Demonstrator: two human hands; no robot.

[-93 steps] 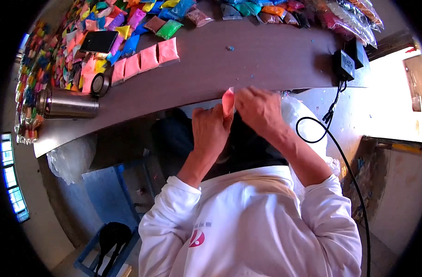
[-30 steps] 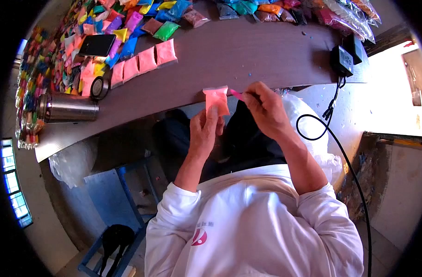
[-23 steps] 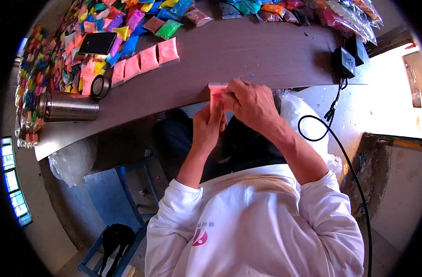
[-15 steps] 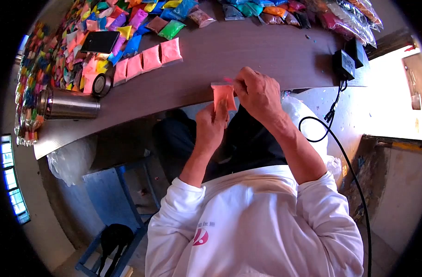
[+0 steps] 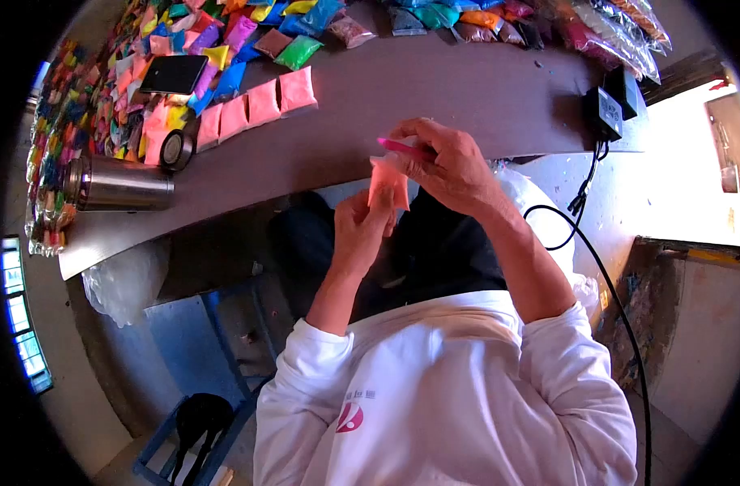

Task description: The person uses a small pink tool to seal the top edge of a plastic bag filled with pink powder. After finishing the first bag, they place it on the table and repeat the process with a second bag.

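Observation:
My left hand point(image 5: 360, 231) holds a small pink powder packet point(image 5: 386, 183) upright from below, just in front of the table's near edge. My right hand point(image 5: 449, 164) grips a thin pink stick point(image 5: 402, 147) and rests against the top of the packet, fingers closed over its upper corner. Both hands hover over my lap, white sleeves pushed up the forearms.
A brown table point(image 5: 435, 89) carries a row of pink packets point(image 5: 256, 104), heaps of coloured packets point(image 5: 167, 49), a black phone point(image 5: 173, 74), a tape roll point(image 5: 176, 150), a steel flask point(image 5: 115, 183) and a black adapter point(image 5: 603, 113) with a cable point(image 5: 597, 267). A clear plastic bag point(image 5: 524, 194) lies by my right side.
My right hand went to the packet's top, pulled away and came back over it. The pink stick now points left above the packet. The left hand kept its hold throughout.

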